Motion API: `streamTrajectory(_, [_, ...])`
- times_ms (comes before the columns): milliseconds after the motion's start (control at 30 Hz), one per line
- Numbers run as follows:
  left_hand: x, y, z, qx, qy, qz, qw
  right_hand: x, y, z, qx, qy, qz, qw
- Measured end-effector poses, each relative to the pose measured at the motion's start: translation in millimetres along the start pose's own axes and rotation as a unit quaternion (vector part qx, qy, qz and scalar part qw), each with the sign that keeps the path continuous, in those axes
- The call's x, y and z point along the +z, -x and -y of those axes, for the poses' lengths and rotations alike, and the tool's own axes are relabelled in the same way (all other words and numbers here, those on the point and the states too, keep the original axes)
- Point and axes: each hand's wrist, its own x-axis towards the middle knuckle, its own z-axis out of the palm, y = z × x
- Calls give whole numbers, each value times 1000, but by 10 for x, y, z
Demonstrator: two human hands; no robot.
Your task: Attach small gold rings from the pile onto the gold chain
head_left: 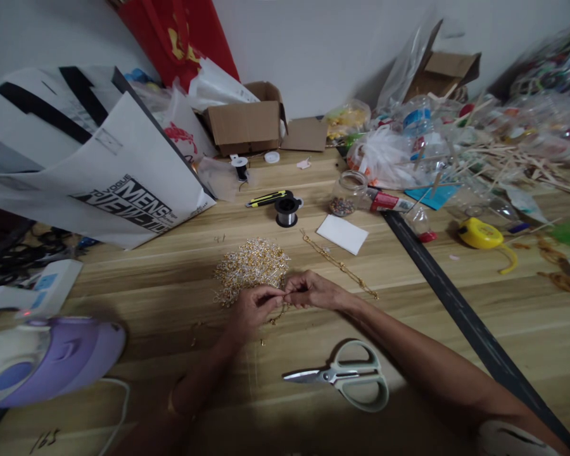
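My left hand (256, 307) and my right hand (310, 291) meet at the fingertips, both pinched. Whatever sits between the fingers is too small to name. A short gold chain (275, 318) hangs just below them. Touching the hands at the back left is a pile of gold and clear beaded pieces (251, 267). Another gold beaded chain (337, 263) lies stretched out behind my right forearm. Scissors (349, 375) with pale green handles rest in front of the hands, slightly open. Behind the pile stand a spool of silver wire (286, 212) and a yellow and black cutter (267, 199).
A white card (342, 234) and a jar of beads (346, 196) are behind the chain. A yellow tape measure (481, 234) lies at right, near bottles and sticks. On the left are a purple device (71, 354) and a large white bag (137, 171). Cardboard boxes (244, 123) stand at the back.
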Motion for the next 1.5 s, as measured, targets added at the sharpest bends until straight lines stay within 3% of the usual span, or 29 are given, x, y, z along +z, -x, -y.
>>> streamTrajectory(200, [15, -13, 37, -24, 23, -9, 999, -8, -4, -19, -8, 8, 8, 1000])
streamTrajectory(900, [-17, -13, -13, 8, 2, 3, 1000, -42, 2, -33, -15, 1, 31, 999])
streamTrajectory(1200, [-41, -11, 11, 1, -14, 10, 1000, -15, 7, 13, -29, -17, 11, 999])
streamTrajectory(1500, [-39, -34, -62, -43, 58, 15, 997, -20, 12, 7, -41, -4, 11, 999])
